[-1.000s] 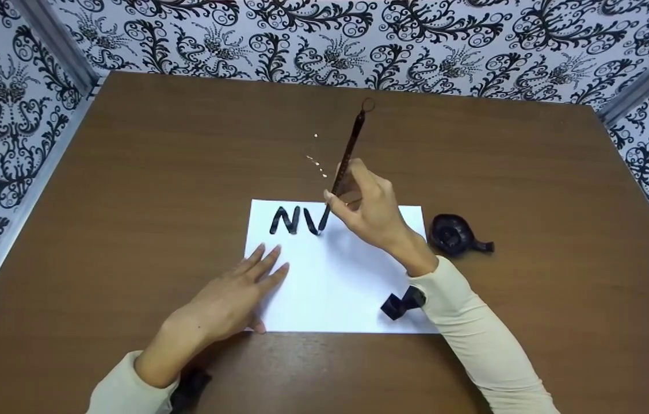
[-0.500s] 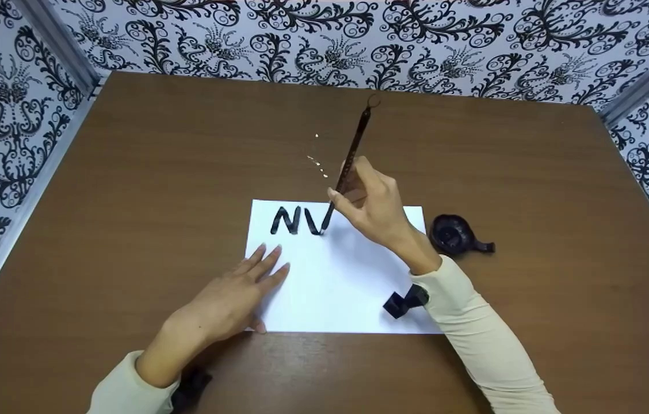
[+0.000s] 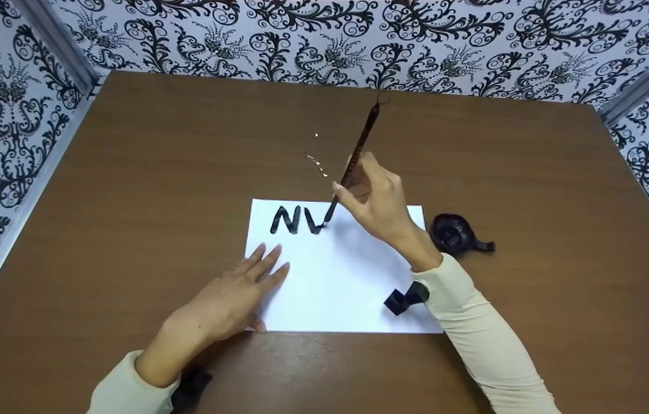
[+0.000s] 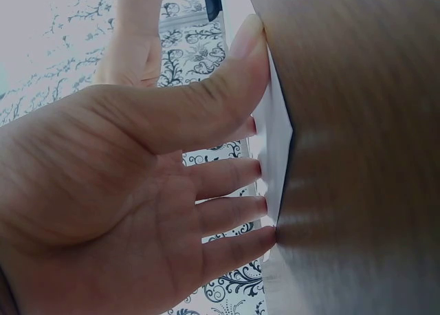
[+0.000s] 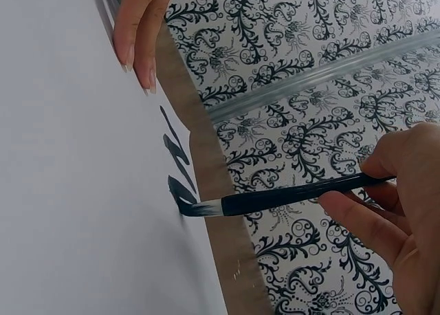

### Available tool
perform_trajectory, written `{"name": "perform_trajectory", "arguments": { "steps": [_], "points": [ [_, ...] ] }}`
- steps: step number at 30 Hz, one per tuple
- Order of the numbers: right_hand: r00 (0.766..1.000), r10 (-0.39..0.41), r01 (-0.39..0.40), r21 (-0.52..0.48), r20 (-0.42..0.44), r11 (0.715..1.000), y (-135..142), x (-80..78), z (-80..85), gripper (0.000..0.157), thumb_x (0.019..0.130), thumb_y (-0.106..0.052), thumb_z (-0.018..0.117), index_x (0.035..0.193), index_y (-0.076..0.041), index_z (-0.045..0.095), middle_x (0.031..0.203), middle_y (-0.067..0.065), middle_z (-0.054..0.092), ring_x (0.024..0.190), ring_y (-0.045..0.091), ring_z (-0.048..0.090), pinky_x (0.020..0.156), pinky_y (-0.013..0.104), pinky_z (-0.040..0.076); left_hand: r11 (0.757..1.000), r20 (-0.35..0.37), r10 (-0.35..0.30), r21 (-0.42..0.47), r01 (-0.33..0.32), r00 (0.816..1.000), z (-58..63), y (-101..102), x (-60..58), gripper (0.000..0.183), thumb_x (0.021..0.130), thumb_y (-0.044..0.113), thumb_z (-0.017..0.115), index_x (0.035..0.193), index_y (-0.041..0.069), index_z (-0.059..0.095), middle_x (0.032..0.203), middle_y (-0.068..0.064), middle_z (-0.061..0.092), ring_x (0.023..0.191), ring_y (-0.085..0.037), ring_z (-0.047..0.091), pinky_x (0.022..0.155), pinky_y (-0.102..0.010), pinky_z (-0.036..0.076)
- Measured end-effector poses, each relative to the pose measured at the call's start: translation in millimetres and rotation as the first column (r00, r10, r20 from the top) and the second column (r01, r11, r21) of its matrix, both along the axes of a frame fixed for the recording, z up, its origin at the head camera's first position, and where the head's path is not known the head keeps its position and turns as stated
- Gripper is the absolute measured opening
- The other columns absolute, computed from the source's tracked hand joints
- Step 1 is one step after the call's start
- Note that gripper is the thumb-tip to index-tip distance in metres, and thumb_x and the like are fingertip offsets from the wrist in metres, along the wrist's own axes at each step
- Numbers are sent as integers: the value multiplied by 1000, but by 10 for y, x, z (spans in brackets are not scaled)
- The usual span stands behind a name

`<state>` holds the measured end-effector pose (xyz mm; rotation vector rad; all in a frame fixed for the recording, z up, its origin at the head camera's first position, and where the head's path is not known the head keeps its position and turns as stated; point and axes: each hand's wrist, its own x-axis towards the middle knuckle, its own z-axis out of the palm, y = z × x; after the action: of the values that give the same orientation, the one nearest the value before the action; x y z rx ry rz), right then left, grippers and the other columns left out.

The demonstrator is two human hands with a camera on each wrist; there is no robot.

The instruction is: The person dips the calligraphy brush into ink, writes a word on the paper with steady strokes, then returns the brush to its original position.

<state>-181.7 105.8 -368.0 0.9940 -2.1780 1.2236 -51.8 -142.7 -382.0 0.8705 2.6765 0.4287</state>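
Observation:
My right hand (image 3: 385, 204) pinches a dark calligraphy brush (image 3: 362, 141) by its lower handle, with the hanging loop at the top. The brush leans to the right, and in the right wrist view its bristles (image 5: 203, 208) touch a sheet of white paper (image 3: 330, 287) at the end of a wet black stroke (image 5: 180, 193). To the left stands a painted letter N (image 3: 285, 220). My left hand (image 3: 226, 299) rests on the paper's left edge, fingers spread and fairly straight; in the left wrist view its thumb (image 4: 240, 88) lies at the paper's near edge.
A small round black ink dish (image 3: 454, 234) with a short handle stands just right of the paper. Light flecks (image 3: 317, 163) mark the brown table (image 3: 186, 149) beyond the sheet. Patterned wallpaper (image 3: 313, 43) surrounds the table. A black wrist camera (image 3: 407, 298) overhangs the paper's right side.
My right hand has shifted slightly to the right and away from me, taking the brush along. The stroke's bottom has lengthened a little to the right. My left hand stays put.

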Motion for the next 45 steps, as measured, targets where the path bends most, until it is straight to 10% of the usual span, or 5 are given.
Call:
{"name": "perform_trajectory", "arguments": {
  "steps": [38,45],
  "points": [
    [978,-124,105,-121,-165,987,19,-142,-78,24,83,0,70,99,1,53,81,9,60,76,23,67,64,35,55,1000,2,9,22,-9,1000,-11,-4,4,88,74,22,79,147,4,34,157,-17,15,143,-37,11,104,-58,30],
    [981,-143,119,-179,-128,977,54,-104,-18,21,83,0,70,96,4,53,81,10,62,73,18,68,59,23,55,1000,25,25,17,-25,999,0,1,6,88,75,22,78,148,6,33,157,-15,13,143,-36,10,100,-63,31]
  ]
}}
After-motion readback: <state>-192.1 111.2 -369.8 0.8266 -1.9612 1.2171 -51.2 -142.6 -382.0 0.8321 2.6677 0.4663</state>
